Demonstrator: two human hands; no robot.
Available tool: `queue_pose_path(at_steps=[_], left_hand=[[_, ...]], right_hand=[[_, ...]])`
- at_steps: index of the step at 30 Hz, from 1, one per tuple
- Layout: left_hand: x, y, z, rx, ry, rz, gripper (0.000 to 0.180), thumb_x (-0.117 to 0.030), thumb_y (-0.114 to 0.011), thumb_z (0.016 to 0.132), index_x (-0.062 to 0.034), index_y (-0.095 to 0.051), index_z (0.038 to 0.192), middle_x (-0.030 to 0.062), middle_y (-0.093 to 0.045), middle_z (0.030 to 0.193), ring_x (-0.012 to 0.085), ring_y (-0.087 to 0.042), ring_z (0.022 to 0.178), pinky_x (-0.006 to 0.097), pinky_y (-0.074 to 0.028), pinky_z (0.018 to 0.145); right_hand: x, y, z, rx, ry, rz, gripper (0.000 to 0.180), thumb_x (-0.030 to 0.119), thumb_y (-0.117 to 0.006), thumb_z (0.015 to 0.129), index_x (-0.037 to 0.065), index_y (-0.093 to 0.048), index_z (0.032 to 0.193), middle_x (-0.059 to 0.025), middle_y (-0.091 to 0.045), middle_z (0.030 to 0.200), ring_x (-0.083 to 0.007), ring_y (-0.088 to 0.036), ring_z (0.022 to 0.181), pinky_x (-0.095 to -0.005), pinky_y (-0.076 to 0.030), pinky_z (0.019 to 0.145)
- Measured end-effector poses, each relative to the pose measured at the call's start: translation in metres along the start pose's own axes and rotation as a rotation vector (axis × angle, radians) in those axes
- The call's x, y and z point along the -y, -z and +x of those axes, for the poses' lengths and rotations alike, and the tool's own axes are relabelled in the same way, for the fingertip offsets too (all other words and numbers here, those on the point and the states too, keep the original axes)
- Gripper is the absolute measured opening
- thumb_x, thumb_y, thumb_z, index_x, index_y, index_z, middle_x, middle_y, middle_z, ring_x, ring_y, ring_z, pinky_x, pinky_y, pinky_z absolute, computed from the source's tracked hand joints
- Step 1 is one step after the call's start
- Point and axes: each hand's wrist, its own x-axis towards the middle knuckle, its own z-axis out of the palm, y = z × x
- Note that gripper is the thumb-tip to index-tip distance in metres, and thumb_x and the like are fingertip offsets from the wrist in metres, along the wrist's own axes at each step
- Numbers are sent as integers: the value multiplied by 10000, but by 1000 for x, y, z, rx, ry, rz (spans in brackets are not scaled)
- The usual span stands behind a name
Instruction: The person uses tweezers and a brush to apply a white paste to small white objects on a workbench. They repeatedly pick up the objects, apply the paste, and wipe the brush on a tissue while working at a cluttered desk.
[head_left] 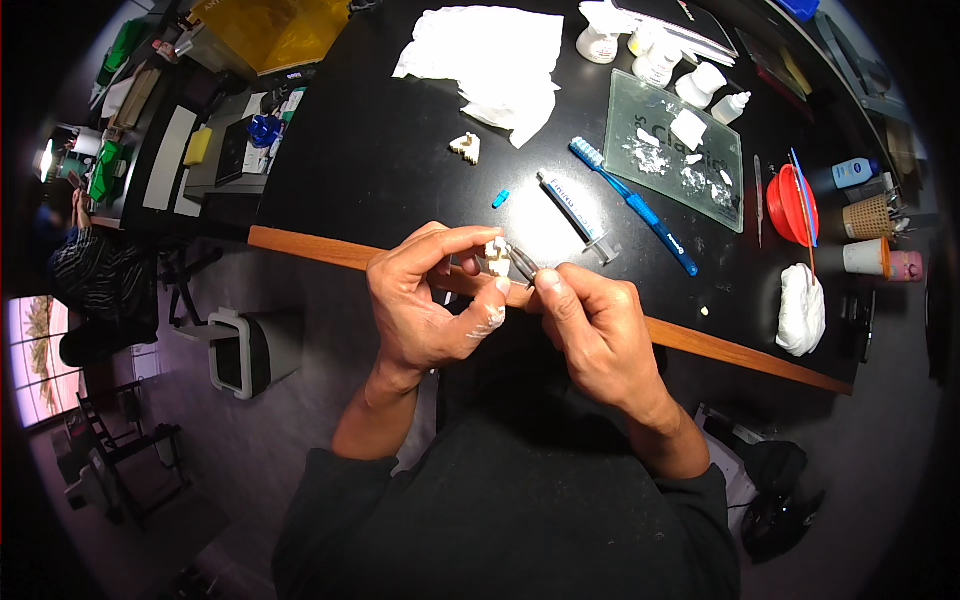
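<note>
Just above the table's front edge, my left hand (415, 305) pinches a small cream-coloured, tooth-shaped dental piece (497, 258) between thumb and index finger. White residue marks that thumb. My right hand (605, 335) grips a slim silver metal instrument (523, 265), whose tip meets the right side of the piece; its exact kind is too small to tell. Farther in on the table lie another cream dental piece (465, 148), a small blue cap (501, 199), a syringe (575, 215) and a blue toothbrush (635, 205).
White powder and chunks lie on a glass slab (720, 200) at the right, near several white bottles (655, 66). A crumpled white cloth (490, 60) sits at the back. Red bowl (790, 205) and white wad (801, 312) stand right. A bin (250, 350) is on the floor left.
</note>
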Motion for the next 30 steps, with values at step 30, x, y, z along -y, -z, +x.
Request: queue_pose_path(at_steps=[30], left_hand=[[5,-9,-3,18,28,1,345,-39,-799,726,5,-756,1065,19,-616,788,44,-586,706,183,-480,599]], right_hand=[[7,10,-4,-23,12,-120,408,223,-609,1036,-53,-628,736,-181,-485,521,-162,-433,439,-386,-351,446]])
